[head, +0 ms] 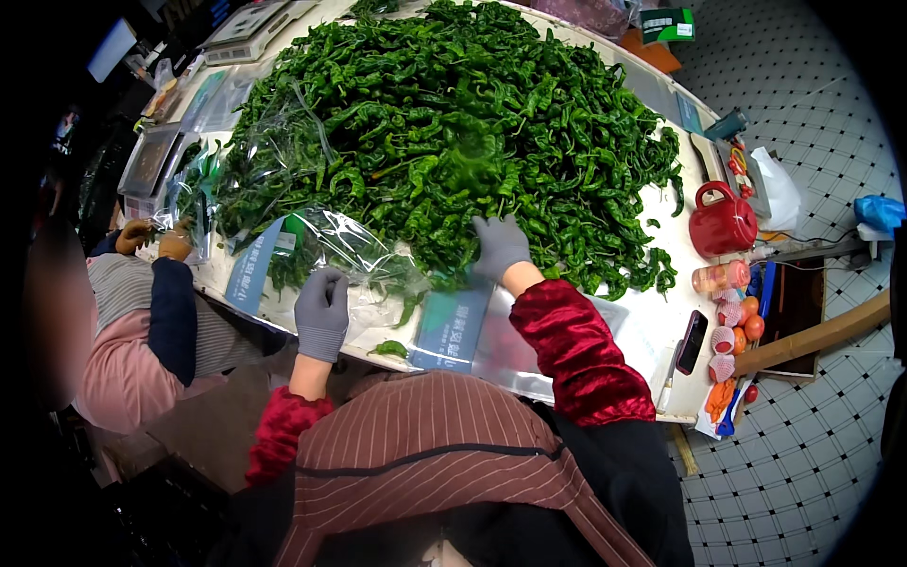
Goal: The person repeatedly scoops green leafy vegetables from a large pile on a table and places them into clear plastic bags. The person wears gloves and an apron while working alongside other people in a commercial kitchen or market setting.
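A large heap of wrinkled green peppers [439,120] covers most of the white table [680,298]. My left hand [322,314], in a grey knit glove, grips the near edge of a clear plastic bag [347,244] with green peppers in it. At the near edge of the heap, my right hand [502,244], also gloved in grey, touches the peppers with its fingers spread; whether it holds any is hidden. Flat printed plastic bags [448,329] lie partly under my right forearm. One loose green pepper [389,348] rests near the table's front edge.
A co-worker's brown-gloved hands [175,241] are at the left with another bag. Scales [149,159] stand at the left and far left. Along the right side are a red kettle [723,220], a plastic jar [721,276], a phone [691,342] and net-wrapped fruit [723,339].
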Tool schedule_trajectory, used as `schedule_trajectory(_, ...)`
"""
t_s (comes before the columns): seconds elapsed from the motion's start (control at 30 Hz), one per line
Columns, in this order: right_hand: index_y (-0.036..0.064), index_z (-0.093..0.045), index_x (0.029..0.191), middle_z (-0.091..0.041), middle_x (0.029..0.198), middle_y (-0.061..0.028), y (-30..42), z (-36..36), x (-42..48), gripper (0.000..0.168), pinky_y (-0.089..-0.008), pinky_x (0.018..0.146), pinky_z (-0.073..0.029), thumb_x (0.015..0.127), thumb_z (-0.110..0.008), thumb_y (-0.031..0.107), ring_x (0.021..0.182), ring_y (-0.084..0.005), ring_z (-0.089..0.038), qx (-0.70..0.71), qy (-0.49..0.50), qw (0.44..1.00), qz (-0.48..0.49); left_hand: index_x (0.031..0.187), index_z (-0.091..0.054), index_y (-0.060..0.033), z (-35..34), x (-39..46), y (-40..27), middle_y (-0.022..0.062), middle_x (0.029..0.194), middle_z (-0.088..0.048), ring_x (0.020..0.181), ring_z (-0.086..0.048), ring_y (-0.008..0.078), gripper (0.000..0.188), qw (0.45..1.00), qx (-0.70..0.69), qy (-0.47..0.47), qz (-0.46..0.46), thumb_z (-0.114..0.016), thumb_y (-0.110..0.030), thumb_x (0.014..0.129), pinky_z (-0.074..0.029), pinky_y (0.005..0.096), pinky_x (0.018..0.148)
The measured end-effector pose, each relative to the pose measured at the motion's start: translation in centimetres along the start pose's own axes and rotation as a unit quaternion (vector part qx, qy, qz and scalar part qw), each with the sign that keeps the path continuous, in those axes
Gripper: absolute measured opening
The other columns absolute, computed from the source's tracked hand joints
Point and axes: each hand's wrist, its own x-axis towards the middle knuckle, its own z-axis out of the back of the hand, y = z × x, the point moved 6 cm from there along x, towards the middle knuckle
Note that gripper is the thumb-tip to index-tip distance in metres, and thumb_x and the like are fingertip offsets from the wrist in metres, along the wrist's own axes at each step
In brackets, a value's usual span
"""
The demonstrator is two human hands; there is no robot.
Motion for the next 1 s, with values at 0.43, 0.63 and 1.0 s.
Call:
schedule_trajectory(0.43,0.010,-0.060,0.110,-0.059,0.109,-0.0089,-1.8,-0.9,0.4,0.039,-0.0404,0.082,-0.053,0.071,-0.067,0.010,0.103,-0.0319,-0.057,-0.034,0.060,0.997,0.019,0.091,-0.061,-0.0037,-0.5,-0.5,0.5,0.0085,0.073,-0.058,0.058,-0.054,0.0151,0.008,1.000,0.018,0.019,0.002,-0.065,-0.005,0.084,-0.044,0.0279,0.056)
schedule_trajectory(0.63,0.007,-0.059,0.116,-0.063,0.110,-0.0164,-7.7,0.8,0.1,0.051,-0.0384,0.090,-0.048,0.069,-0.075,0.022,0.102,-0.0329,-0.060,0.240,-0.138,0.958,0.068,0.090,-0.062,-0.0050,-0.9,-1.0,0.1,0.0085,0.074,-0.058,0.058,-0.054,0.0171,0.008,1.000,0.019,0.023,-0.007,-0.066,-0.007,0.083,-0.044,0.0291,0.056)
schedule_trajectory(1.0,0.001,-0.052,0.119,-0.061,0.110,-0.0132,-4.7,5.5,-1.6,0.038,-0.0407,0.081,-0.055,0.086,-0.057,0.019,0.096,-0.0283,-0.062,0.941,0.067,0.333,0.012,0.090,-0.059,-0.0054,-1.9,-0.4,-1.6,0.0113,0.077,-0.059,0.063,-0.059,0.0251,0.007,0.994,0.074,-0.010,-0.075,-0.063,-0.009,0.086,-0.047,0.0335,0.058)
